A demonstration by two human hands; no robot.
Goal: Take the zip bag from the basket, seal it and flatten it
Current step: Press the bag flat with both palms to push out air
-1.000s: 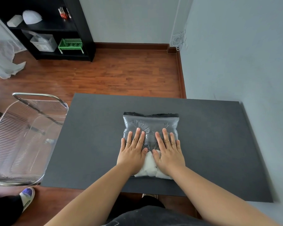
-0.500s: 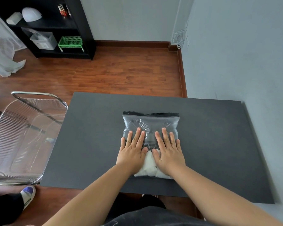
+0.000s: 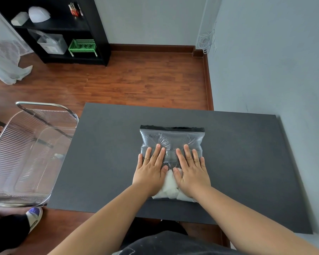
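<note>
A clear zip bag (image 3: 171, 138) with a black zip strip along its far edge lies flat on the dark table (image 3: 109, 153). White soft stuff fills its near end. My left hand (image 3: 151, 168) and my right hand (image 3: 191, 170) rest palm-down side by side on the bag's near half, fingers spread and pointing away from me. The far half of the bag puffs up with wrinkles fanning out ahead of my fingertips. The wire basket (image 3: 26, 153) stands off the table's left edge with nothing visible in it.
A grey wall (image 3: 274, 61) runs along the table's right side. A black shelf unit (image 3: 63, 34) with a green crate stands far back left on the wooden floor. A shoe (image 3: 33, 216) shows below the basket.
Both hands stay pressed flat on the bag in the same place. Only the camera view has shifted slightly.
</note>
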